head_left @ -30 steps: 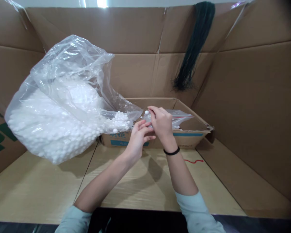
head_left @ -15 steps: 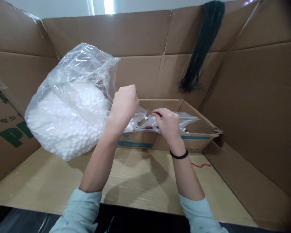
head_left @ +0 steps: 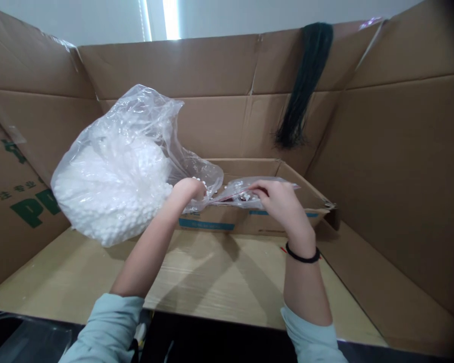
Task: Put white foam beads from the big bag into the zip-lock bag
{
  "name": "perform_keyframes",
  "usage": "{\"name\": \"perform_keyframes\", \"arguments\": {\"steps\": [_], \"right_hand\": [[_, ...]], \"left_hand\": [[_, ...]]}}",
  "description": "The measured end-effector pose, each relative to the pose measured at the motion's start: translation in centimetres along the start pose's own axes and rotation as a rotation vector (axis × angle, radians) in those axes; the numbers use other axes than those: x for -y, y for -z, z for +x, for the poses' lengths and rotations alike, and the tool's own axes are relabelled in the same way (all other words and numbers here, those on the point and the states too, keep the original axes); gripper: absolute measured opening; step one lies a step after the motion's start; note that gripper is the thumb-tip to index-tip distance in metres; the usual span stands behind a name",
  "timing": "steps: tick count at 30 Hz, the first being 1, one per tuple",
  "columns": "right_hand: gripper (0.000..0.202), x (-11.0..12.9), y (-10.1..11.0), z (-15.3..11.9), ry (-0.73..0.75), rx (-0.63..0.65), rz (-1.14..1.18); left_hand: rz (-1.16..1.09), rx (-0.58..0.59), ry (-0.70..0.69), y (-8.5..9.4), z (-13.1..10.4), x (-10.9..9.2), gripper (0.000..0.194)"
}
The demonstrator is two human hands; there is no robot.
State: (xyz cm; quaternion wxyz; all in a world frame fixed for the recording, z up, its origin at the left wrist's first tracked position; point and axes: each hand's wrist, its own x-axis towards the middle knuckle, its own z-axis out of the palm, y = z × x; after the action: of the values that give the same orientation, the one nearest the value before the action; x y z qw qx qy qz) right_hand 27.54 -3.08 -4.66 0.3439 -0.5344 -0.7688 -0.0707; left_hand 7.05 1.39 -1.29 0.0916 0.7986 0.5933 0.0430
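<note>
From my end, dark green strands (head_left: 304, 85) hang beyond the right hand (head_left: 282, 202), and the open cardboard box's (head_left: 245, 223) front wall stands just below both hands' fingers, on the worktop (head_left: 212, 277). The left hand's (head_left: 187, 192) fingertips are hidden at the mouth of the big bag (head_left: 147, 118), which bulges to their left, full of white balls (head_left: 108, 224); I cannot tell their spread or grip. I see the right fingers pinched on the edge of the zip bag (head_left: 242, 190), clear, crumpled and red-lined, just to their left.
</note>
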Motion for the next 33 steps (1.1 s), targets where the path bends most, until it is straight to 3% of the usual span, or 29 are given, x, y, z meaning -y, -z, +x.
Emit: {"name": "perform_keyframes", "arguments": {"steps": [4, 9, 12, 14, 15, 18, 21, 24, 27, 33], "right_hand": [[0.030, 0.0, 0.1, 0.0, -0.029, 0.126, -0.029], [0.028, 0.4, -0.6, 0.5, -0.041, 0.158, -0.003], [0.026, 0.7, -0.7, 0.6, 0.032, 0.085, 0.105], [0.026, 0.9, -0.9, 0.5, 0.086, 0.017, 0.253], [0.026, 1.0, -1.0, 0.4, 0.103, -0.016, 0.336], [0.021, 1.1, -1.9, 0.6, 0.072, -0.104, 0.624], [0.014, 0.9, -2.9, 1.0, -0.040, -0.168, 0.955], [0.008, 0.7, -3.5, 1.3, -0.068, -0.185, 1.103], [0.005, 0.5, -3.6, 1.6, -0.017, -0.171, 1.056], [0.004, 0.3, -4.2, 1.8, 0.035, -0.146, 1.048]], "left_hand": [[0.077, 0.063, 0.061, -1.1, -0.7, -0.3, 0.037], [0.031, -0.073, 0.064, -2.0, -1.1, 0.9, 0.032], [-0.106, -0.322, 0.049, -2.6, -1.1, 1.0, 0.035], [-0.465, -0.578, -0.038, -3.3, -1.1, 0.4, 0.028], [-0.688, -0.624, -0.104, -3.6, -1.2, -0.1, 0.025], [-1.206, -0.405, -0.294, -4.7, -1.3, -1.5, 0.031], [-1.458, -0.345, -0.316, -5.6, -1.1, -2.1, 0.035], [-1.585, -0.321, -0.305, -6.2, -0.8, -2.0, 0.040], [-1.678, -0.311, -0.308, -6.5, -0.7, -1.7, 0.043], [-1.650, -0.362, -0.362, -6.8, -1.0, -1.7, 0.032]]}}
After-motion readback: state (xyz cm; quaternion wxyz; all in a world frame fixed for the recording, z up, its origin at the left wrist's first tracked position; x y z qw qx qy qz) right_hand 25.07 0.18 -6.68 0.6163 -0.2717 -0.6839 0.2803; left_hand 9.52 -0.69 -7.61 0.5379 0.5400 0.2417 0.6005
